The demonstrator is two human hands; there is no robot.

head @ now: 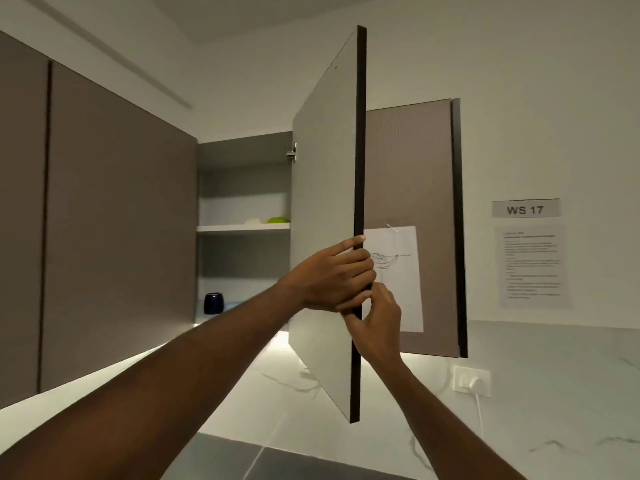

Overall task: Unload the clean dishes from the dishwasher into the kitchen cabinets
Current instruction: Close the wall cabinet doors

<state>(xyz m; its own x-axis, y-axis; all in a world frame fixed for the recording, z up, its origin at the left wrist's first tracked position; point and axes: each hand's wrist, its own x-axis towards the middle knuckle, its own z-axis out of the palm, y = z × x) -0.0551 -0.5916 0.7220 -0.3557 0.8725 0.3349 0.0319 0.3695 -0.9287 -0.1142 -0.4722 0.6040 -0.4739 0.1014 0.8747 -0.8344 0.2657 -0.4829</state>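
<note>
An upper cabinet door [325, 188] stands swung out towards me, edge-on, with its dark edge running top to bottom. My left hand [332, 275] grips that edge with fingers curled round it. Just below, my right hand [375, 320] pinches the same edge from the right side. Behind the door the cabinet [242, 174] is open. Its upper shelf [242, 228] carries a green dish [278, 220] and a pale dish [254, 221]. On the bottom shelf stands a dark blue cup [213, 303], with a light blue item beside it.
Closed brown cabinet doors [114, 237] fill the left. A second door [415, 220] to the right stands open with a paper sheet taped on it. The wall holds a "WS 17" sign [525, 209], a notice and a socket [471, 381]. A marble backsplash lies below.
</note>
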